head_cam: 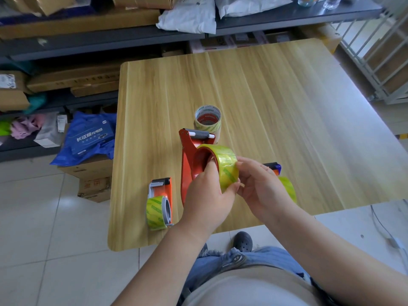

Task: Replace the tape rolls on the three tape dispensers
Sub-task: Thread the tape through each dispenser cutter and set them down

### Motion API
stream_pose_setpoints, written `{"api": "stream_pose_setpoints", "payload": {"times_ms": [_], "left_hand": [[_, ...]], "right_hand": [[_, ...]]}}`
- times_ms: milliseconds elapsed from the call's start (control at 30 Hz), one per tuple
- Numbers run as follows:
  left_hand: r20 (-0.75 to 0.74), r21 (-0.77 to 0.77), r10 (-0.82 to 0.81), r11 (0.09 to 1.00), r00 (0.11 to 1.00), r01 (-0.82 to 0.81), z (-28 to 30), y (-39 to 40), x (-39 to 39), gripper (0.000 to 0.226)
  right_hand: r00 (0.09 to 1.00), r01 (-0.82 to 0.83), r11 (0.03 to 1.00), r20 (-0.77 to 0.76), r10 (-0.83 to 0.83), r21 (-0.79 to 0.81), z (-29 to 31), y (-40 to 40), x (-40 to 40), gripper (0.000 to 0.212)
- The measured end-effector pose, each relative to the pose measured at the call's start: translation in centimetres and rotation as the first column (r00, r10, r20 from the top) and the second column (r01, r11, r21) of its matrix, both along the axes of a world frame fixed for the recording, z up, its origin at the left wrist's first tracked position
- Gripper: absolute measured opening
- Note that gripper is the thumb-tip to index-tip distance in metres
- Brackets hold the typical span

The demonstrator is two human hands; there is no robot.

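Head view: L hand (206, 191) & R hand (260, 186) both grasping tape roll (227, 166) seated on red dispenser (187, 155), held above bench (287, 107) nr front edge.

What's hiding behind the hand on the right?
Behind the right hand sits another dispenser with a yellow-green tape roll. Only its dark tip and the roll's edge show; the hand covers the rest.
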State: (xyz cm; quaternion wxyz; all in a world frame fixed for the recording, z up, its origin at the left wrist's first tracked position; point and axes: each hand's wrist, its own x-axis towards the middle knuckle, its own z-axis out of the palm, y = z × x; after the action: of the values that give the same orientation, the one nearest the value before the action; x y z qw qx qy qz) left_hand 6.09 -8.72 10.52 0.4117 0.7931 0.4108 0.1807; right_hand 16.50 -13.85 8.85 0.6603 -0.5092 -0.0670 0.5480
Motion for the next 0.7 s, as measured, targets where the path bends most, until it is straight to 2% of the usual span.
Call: {"api": "stream_pose_setpoints", "payload": {"times_ms": [167,333,400,567,700], "left_hand": [[0.008,-0.002,0.005,1.000,1.000,-0.005,-0.20,-0.18,0.17,0.036],[0.063,0.004,0.011,1.000,0.998,-0.012,-0.48,-0.05,0.14,0.037],[0.093,-0.015,0.018,1.000,0.996,-0.017,-0.61,0.19,0.14,0.035],[0.119,-0.063,0.001,0.998,0.993,0.006,-0.69,0.39,0.00,0.030],[0.132,-0.102,-0.025,0.994,0.991,0.039,-0.70,0.41,-0.23,0.028]], "right_hand": [[0.999,0.046,0.997,-0.008,-0.047,-0.059,0.10,0.13,-0.09,0.028],[1.000,-0.004,1.000,0.002,0.004,0.012,-0.18,-0.07,0.28,0.009],[1.000,-0.031,0.999,-0.002,0.032,0.036,-0.16,-0.21,0.51,0.019],[0.999,-0.014,1.000,0.037,0.014,-0.014,-0.01,-0.11,0.61,0.006],[0.998,0.001,0.998,0.062,0.003,-0.058,-0.29,-0.01,0.67,0.010]]}}
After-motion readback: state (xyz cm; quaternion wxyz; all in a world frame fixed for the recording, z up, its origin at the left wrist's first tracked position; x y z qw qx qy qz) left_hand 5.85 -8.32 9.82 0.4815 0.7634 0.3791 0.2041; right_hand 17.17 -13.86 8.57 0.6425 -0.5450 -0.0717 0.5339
